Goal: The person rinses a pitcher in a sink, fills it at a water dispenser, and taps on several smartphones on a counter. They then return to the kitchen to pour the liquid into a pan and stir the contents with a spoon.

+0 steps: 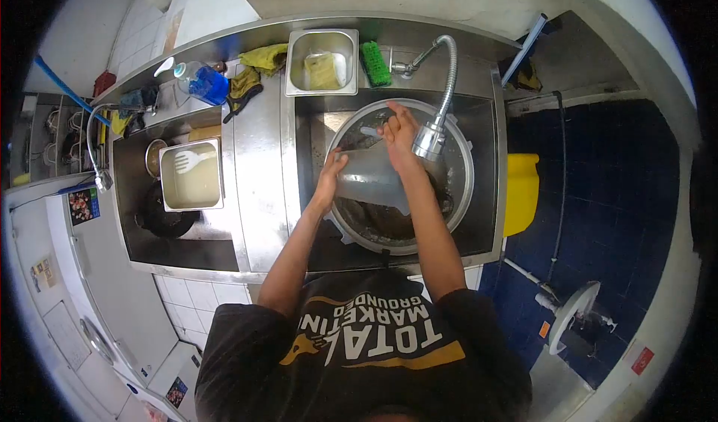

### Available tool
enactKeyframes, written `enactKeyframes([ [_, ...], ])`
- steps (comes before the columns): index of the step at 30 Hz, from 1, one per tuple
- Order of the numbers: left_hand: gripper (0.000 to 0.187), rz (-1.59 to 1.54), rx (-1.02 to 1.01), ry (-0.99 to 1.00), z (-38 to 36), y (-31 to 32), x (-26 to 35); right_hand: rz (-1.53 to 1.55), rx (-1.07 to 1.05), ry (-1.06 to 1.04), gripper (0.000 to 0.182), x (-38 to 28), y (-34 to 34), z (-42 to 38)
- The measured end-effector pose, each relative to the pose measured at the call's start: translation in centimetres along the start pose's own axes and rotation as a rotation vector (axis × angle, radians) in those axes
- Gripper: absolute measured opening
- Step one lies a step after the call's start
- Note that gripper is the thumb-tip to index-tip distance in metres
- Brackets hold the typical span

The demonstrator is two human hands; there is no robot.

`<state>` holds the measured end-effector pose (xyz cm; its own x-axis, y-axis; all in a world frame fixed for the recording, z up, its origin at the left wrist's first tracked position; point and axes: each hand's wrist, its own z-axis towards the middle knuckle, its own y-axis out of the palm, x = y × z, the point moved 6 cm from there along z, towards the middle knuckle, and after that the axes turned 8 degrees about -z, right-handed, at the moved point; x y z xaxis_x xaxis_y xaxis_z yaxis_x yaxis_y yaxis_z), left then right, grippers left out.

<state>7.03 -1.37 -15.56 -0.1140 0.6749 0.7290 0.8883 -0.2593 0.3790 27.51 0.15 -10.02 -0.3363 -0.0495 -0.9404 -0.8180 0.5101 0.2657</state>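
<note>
A translucent plastic container lies tilted on its side over a large round metal pot in the right sink basin. My left hand is wrapped round the container's left end. Over the container's far right side, my right hand has curled fingers and a raised index finger. A short pale handle-like piece reaches its fingertips; what these fingers hold, I cannot tell. Dark, murky water shows inside the pot. Right beside my right hand hangs the faucet's spray head.
Behind the basin stand a steel pan with a sponge, a green scrubber and a blue soap bottle. Yellow-black gloves lie nearby. The left basin holds a steel pan with a white slotted spatula and a black pan.
</note>
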Motion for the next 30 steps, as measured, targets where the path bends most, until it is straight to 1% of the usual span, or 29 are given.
enactKeyframes([
  [2,0.07,-0.257,-0.005,-0.08,0.9,-1.0,-3.1,-0.03,-0.025,-0.057,0.025,-1.3,0.4,0.1],
  [3,0.067,-0.384,0.016,-0.181,-0.6,0.1,-2.1,-0.242,0.01,-0.257,0.024,-4.0,0.4,-1.4],
  [5,0.06,-0.571,-0.148,-0.217,-0.4,0.5,-3.2,-0.75,0.115,-0.514,0.03,-8.5,0.1,-4.9],
  [6,0.057,-0.665,-0.233,-0.229,-0.1,0.9,-3.4,-1.045,0.185,-0.571,0.036,-10.6,-0.8,-6.3],
  [7,0.056,-0.743,-0.235,-0.233,0.0,1.5,-3.3,-1.341,0.256,-0.621,0.043,-11.9,-1.8,-7.6],
  [8,0.055,-0.82,-0.235,-0.24,-0.2,2.3,-3.0,-1.306,0.25,-0.496,0.044,-10.0,-4.8,-8.1],
  [9,0.054,-0.895,-0.235,-0.248,-0.3,3.1,-2.8,-1.268,0.247,-0.37,0.045,-6.3,-8.5,-8.6],
  [10,0.054,-0.926,-0.23,-0.26,-0.2,3.9,-2.9,-1.225,0.246,-0.247,0.046,-4.1,-10.8,-9.0],
  [11,0.054,-0.955,-0.224,-0.273,0.0,4.7,-2.9,-0.946,0.198,-0.026,0.047,-3.7,-10.9,-9.8],
  [12,0.054,-0.98,-0.217,-0.288,0.2,5.1,-3.0,-0.656,0.15,0.184,0.047,-4.1,-9.4,-10.8],
  [13,0.053,-0.922,-0.289,-0.31,0.9,5.1,-3.6,-0.357,0.099,0.382,0.048,-3.6,-8.3,-11.6],
  [15,0.053,-0.801,-0.425,-0.349,2.5,4.2,-4.8,-0.424,0.088,0.423,0.048,-3.2,-9.5,-11.7],
  [16,0.054,-0.516,-0.342,-0.202,3.6,3.3,-4.0,-0.457,0.084,0.439,0.047,-3.1,-10.3,-11.5],
  [18,0.056,0.047,-0.167,0.093,5.7,2.2,-1.6,-0.661,0.01,0.409,0.045,-3.8,-12.1,-10.5],
  [19,0.053,0.231,-0.15,0.315,5.4,3.2,1.2,-0.761,-0.03,0.401,0.044,-3.9,-12.5,-10.3],
  [21,0.046,0.597,-0.107,0.769,3.3,7.2,8.5,-0.871,-0.181,0.467,0.042,-5.9,-10.8,-9.3],
  [22,0.044,0.712,-0.265,0.601,3.7,8.8,8.7,-0.929,-0.262,0.497,0.041,-6.6,-10.1,-8.7],
  [23,0.042,0.821,-0.419,0.428,3.9,10.0,8.6,-0.9,-0.348,0.481,0.04,-6.2,-9.8,-7.7],
  [24,0.04,0.925,-0.571,0.249,3.9,10.6,7.9,-0.874,-0.334,0.529,0.04,-6.2,-9.7,-7.0],
  [25,0.036,0.969,-0.634,0.395,3.9,11.2,7.6,-0.849,-0.317,0.576,0.04,-6.4,-9.6,-6.4],
  [26,0.036,0.908,-0.62,0.21,4.5,10.7,7.0,-0.824,-0.295,0.623,0.04,-6.5,-9.8,-5.8],
  [28,0.036,0.773,-0.587,-0.166,3.8,9.8,6.1,-0.636,-0.214,0.569,0.044,-4.6,-11.4,-5.0],
  [30,0.036,0.853,-0.504,0.015,3.7,8.9,6.0,-0.443,-0.151,0.514,0.049,-2.6,-12.3,-4.8],
])
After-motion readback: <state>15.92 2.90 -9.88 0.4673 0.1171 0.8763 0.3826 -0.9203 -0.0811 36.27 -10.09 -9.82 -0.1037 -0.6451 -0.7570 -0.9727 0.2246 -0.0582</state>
